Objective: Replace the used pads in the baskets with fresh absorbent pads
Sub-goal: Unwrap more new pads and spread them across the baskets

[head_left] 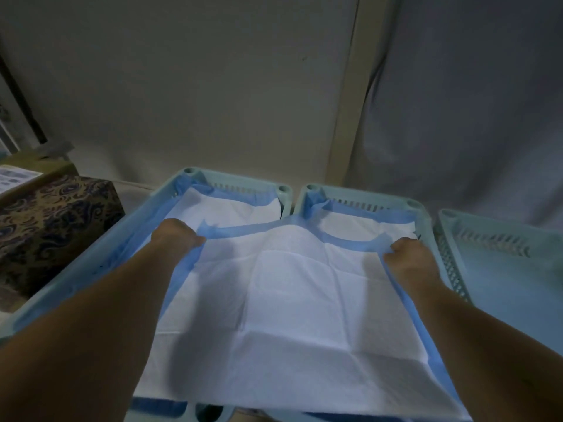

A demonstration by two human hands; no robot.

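White, blue-edged pad; pale-green baskets

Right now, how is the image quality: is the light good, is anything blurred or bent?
Head view: dim, bluish light; the forearms cast soft shadows on the held pad; left hand and right hand are slightly blurred; the wide lens bows the basket rims and stretches the forearms; no glare.

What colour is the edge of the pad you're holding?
Blue, around a white middle, on the pad; the head view shows it.
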